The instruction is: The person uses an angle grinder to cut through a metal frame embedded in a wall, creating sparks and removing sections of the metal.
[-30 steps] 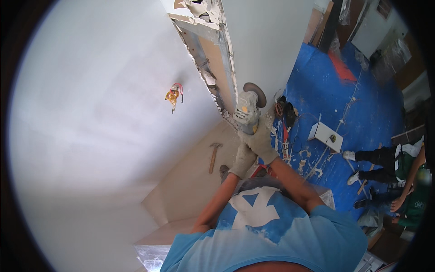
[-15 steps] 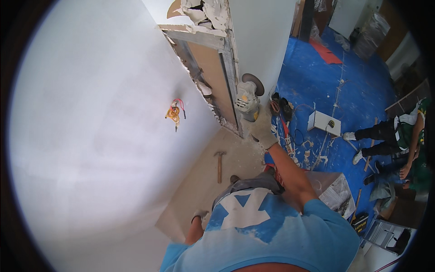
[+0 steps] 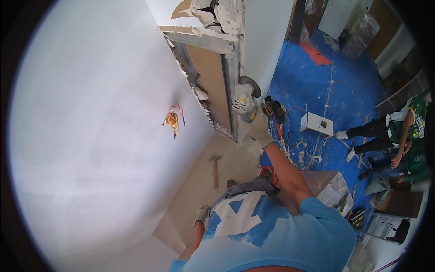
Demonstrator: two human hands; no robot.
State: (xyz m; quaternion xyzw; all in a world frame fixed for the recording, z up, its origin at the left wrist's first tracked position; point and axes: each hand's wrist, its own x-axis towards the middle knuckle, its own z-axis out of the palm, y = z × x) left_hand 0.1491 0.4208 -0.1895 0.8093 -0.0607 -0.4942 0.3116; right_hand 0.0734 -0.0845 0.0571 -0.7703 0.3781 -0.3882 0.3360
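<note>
My right hand point(image 3: 260, 131), in a dusty work glove, is closed round an angle grinder point(image 3: 245, 102) with a dark disc at its far end. The disc is beside the metal stud point(image 3: 232, 72) of a broken-out wall opening; I cannot tell whether they touch. Ragged plasterboard edges point(image 3: 229, 18) surround the opening, and a brown board point(image 3: 206, 77) shows inside it. My gloved left hand point(image 3: 202, 214) is low beside my grey trousers, its fingers mostly hidden. A claw hammer point(image 3: 215, 173) lies on the floor ahead of it.
Coiled wires point(image 3: 172, 122) stick out of the white wall at left. Blue floor sheeting point(image 3: 290, 72) at right carries debris, cables and a white box point(image 3: 316, 124) with a tape measure on it. Two other people point(image 3: 398, 131) are at far right. A plastic-wrapped box point(image 3: 333, 192) is near my right arm.
My left hand has come up against my trousers. The view has shifted slightly, and the grinder stays in my right hand beside the stud.
</note>
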